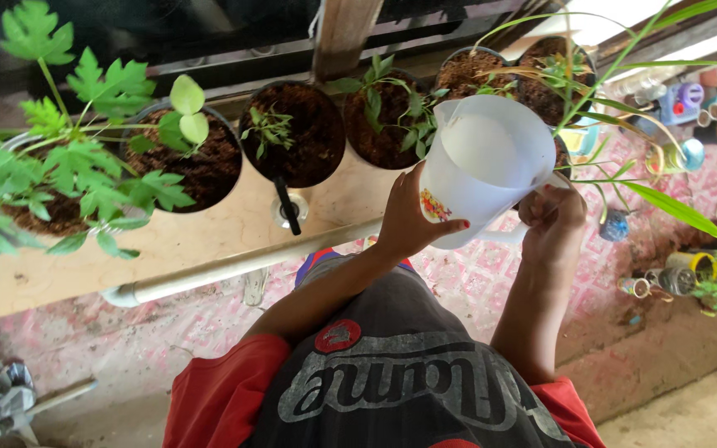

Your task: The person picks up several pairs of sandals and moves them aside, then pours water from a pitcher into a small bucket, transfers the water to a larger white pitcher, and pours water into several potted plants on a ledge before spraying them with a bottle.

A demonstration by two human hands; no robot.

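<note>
A white plastic jug (491, 153) with a small coloured sticker is held up in front of me, tilted toward a row of dark pots. My left hand (408, 222) presses against the jug's side and underside, its nails painted red. My right hand (551, 217) is closed around the jug's handle. The jug's mouth is close to a soil-filled pot with a small green plant (385, 124) and partly hides another pot behind it. I cannot tell what is inside the jug.
Several round pots of dark soil (292, 137) stand along a pale ledge (209, 236), with leafy plants (60, 166) at the left. A white pipe (234, 267) runs below the ledge. Small colourful containers (682, 104) hang on the pink patterned wall at the right.
</note>
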